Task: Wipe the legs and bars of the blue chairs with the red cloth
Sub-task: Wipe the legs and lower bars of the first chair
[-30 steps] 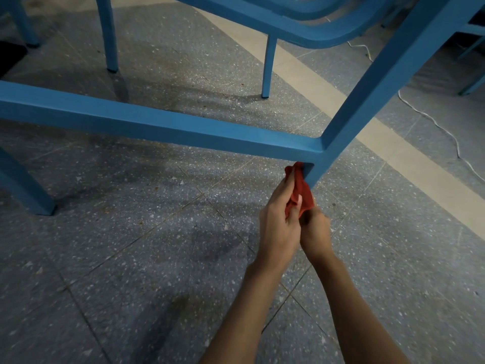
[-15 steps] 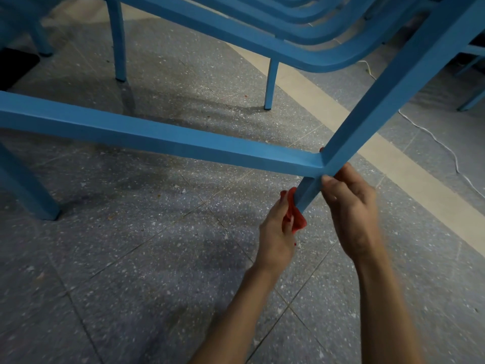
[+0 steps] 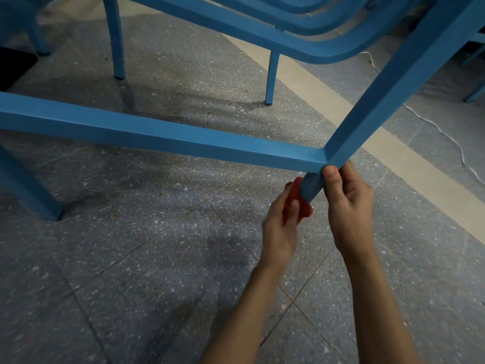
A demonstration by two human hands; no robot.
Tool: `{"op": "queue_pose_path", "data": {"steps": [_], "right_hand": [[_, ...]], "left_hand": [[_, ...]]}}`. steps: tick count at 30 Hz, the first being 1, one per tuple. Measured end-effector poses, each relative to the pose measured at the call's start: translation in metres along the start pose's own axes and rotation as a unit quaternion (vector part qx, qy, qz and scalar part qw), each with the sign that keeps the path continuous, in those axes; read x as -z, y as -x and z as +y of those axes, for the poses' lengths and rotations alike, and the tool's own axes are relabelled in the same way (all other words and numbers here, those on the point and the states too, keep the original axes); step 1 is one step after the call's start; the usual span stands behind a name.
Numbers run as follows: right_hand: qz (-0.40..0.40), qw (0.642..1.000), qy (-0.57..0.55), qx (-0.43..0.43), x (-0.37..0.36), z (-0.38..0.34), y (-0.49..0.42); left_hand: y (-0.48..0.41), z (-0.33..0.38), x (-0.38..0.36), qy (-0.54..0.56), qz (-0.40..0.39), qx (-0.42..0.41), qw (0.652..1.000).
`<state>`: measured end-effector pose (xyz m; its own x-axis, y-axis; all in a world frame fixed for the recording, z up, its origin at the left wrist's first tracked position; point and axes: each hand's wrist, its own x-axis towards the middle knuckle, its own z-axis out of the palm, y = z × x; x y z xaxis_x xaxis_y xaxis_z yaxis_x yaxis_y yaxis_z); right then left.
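While left hand pinches red cloth against the blue leg, right hand grips that leg too.

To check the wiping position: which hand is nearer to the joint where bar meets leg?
Right. The right hand grips the leg just below the joint; the left hand holds the red cloth lower, at the leg's foot.
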<state>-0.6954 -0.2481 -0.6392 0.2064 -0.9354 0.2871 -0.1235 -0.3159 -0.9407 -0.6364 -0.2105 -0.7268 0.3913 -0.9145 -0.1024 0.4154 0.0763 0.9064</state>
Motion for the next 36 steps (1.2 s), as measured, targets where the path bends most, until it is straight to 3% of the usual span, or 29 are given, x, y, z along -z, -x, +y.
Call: {"op": "queue_pose_path", "data": {"steps": [3, 5, 10, 14, 16, 17, 19, 20, 22, 24, 28, 36], "right_hand": [[0.004, 1.0, 0.004, 0.006, -0.002, 0.003, 0.001], [0.001, 1.0, 0.001, 0.007, -0.002, 0.003, 0.001], [-0.001, 1.0, -0.005, 0.011, -0.001, 0.0, 0.0], [-0.001, 1.0, -0.004, 0.014, 0.0, 0.001, 0.002], [-0.002, 1.0, -0.01, 0.006, 0.001, 0.001, 0.002], [-0.002, 1.0, -0.012, 0.006, 0.001, 0.001, 0.001], [-0.001, 1.0, -0.013, 0.005, 0.001, 0.001, 0.001], [-0.001, 1.0, -0.012, 0.004, 0.002, 0.001, 0.001], [0.0, 1.0, -0.007, 0.004, 0.001, 0.002, 0.001], [-0.003, 1.0, -0.008, 0.007, 0.002, 0.001, 0.0], [-0.012, 1.0, -0.012, 0.008, 0.005, 0.003, -0.001], [-0.018, 0.998, -0.052, 0.022, 0.003, 0.007, -0.002]], "left_hand": [[-0.021, -0.003, 0.021, -0.164, -0.055, 0.104, 0.979], [-0.026, -0.005, 0.022, -0.182, -0.048, 0.106, 0.976], [-0.008, 0.022, -0.008, -0.058, 0.022, -0.03, 0.998], [0.026, 0.021, -0.043, -0.109, 0.135, -0.164, 0.971], [0.029, 0.012, -0.047, -0.11, 0.133, -0.186, 0.967], [0.028, 0.009, -0.041, -0.07, 0.115, -0.179, 0.975], [0.02, -0.001, -0.024, 0.011, 0.082, -0.084, 0.993], [0.013, -0.011, -0.012, -0.006, 0.066, -0.012, 0.998], [0.004, -0.031, 0.013, -0.149, 0.014, 0.128, 0.98], [-0.003, -0.043, 0.022, -0.196, -0.015, 0.184, 0.963], [-0.01, -0.027, 0.014, -0.155, -0.007, 0.191, 0.969], [-0.015, 0.026, -0.002, -0.099, 0.011, 0.053, 0.994]]}}
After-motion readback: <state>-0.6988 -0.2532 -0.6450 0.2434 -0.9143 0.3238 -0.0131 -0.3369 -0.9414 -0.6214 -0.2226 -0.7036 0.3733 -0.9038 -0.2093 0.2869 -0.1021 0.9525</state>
